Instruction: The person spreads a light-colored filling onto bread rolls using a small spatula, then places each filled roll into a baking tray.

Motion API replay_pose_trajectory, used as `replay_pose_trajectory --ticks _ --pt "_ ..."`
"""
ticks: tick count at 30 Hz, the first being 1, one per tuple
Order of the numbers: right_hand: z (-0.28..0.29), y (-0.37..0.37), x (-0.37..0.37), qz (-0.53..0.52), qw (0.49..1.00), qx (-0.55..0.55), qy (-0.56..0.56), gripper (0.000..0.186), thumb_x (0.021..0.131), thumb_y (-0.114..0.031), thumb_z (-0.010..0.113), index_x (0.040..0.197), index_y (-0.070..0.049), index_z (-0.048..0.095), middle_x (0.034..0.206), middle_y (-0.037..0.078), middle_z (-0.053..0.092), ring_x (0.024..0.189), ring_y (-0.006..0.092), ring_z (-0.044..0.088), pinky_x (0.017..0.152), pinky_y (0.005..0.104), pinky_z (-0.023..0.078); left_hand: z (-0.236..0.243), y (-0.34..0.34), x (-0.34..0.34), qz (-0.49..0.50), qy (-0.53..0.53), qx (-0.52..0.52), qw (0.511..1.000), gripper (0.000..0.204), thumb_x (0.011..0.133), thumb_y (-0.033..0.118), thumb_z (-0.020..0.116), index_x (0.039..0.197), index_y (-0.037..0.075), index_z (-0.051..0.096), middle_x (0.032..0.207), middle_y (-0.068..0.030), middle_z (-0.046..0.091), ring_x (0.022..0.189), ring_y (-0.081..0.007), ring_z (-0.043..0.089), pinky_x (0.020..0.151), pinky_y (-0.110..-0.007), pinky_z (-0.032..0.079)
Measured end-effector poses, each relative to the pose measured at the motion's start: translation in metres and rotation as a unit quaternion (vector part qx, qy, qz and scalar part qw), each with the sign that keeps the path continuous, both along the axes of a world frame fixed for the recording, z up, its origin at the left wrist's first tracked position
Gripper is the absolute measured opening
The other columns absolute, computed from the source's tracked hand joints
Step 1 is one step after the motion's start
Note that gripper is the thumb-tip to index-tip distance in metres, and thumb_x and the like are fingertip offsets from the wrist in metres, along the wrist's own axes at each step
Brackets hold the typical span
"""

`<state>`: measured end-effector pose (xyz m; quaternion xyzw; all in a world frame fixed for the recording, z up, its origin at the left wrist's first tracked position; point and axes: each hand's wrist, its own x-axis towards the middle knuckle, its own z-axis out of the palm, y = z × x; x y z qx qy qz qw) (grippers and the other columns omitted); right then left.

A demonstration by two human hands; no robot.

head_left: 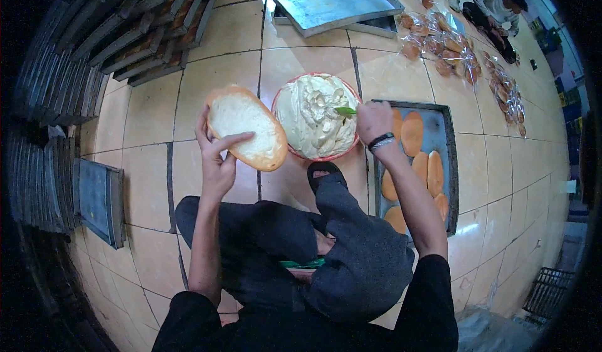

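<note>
Presently, my left hand (218, 157) is pinching a large oval bread (248, 129) at its left edge, and one finger lies across its pale face. The bread is near my left side, just beside the red-rimmed bowl (276, 97), and it overlaps this rim in my view. My right hand (374, 121) is closed around a green tool (345, 111), which points into the pale cream (307, 117) in the bowl; its kind I cannot tell. The bowl stands on the tiled floor (219, 35), in front of my foot. To its right, a metal tray (451, 164) carries several brown oval breads (412, 133), partly hidden behind my right forearm.
</note>
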<state>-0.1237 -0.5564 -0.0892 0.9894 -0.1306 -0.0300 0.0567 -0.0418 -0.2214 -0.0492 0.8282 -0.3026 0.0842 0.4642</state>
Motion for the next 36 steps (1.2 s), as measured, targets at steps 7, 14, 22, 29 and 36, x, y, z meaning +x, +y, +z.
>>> replay_pose_trajectory --ticks 7,14,22,29,36 --pt "0.071 0.068 -0.027 0.047 0.940 0.262 -0.214 0.029 0.089 -0.022 0.063 0.108 -0.002 0.066 0.094 0.011 0.069 0.090 0.0266 0.067 0.081 0.0377 0.051 0.028 -0.020 -0.015 -0.166 0.060 -0.128 0.976 0.046 0.073 -0.018 0.056 0.094 0.017 0.078 0.152 -0.0167 0.017 0.136 -0.0364 0.039 0.109 -0.041 0.040" --pt "0.110 0.083 -0.069 -0.076 0.613 0.764 -0.184 0.032 0.088 -0.017 0.070 0.111 0.005 0.066 0.100 0.009 0.070 0.087 0.0099 0.064 0.079 0.0257 0.053 0.076 -0.043 -0.028 -0.235 0.427 -0.362 0.795 0.071 0.089 -0.004 0.054 0.150 0.003 0.018 0.148 -0.0207 0.031 0.122 -0.0242 0.054 0.091 -0.037 0.053" --pt "0.136 0.080 -0.079 -0.069 0.552 0.788 -0.263 0.035 0.088 -0.008 0.067 0.120 0.004 0.061 0.098 0.010 0.070 0.084 0.0139 0.068 0.070 0.0262 0.057 0.123 -0.053 -0.040 -0.255 0.486 -0.190 0.814 0.060 0.091 0.007 0.061 0.142 -0.006 0.031 0.124 -0.0176 0.059 0.100 -0.0214 0.066 0.074 -0.031 0.060" --pt "0.137 0.065 -0.079 -0.106 0.308 0.929 -0.178 0.035 0.095 -0.005 0.049 0.128 0.007 0.051 0.110 0.016 0.067 0.095 0.0233 0.068 0.087 0.0342 0.056 0.104 -0.046 -0.030 -0.231 0.597 -0.307 0.704 0.057 0.089 0.005 0.059 0.138 -0.009 0.033 0.125 -0.0223 0.056 0.110 -0.0298 0.062 0.089 -0.040 0.058" --pt "0.124 0.017 -0.028 0.012 0.859 0.461 -0.221 0.036 0.095 -0.027 0.054 0.120 -0.002 0.063 0.105 0.015 0.070 0.089 0.0264 0.069 0.078 0.0341 0.054 0.057 -0.008 -0.029 -0.219 0.490 -0.447 0.716 0.047 0.097 0.021 0.055 0.130 -0.010 0.042 0.123 -0.0209 0.056 0.118 -0.0295 0.056 0.107 -0.045 0.043"
